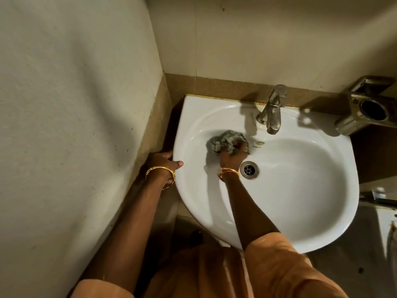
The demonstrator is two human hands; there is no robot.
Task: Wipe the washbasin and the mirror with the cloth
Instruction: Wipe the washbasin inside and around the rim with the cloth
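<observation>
White ceramic fills our head view: the washbasin point(300, 190), where our right hand point(233, 157) is closed around the bunched grey cloth point(225, 141), pressing it on the bowl's back slope between drain point(249, 170) and tap point(271, 110); our left hand point(163, 161) grips the basin's left rim, fingers curled under

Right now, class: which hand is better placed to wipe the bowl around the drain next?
The right hand: it already grips the cloth inside the washbasin beside the drain. The left hand grips the rim.
</observation>
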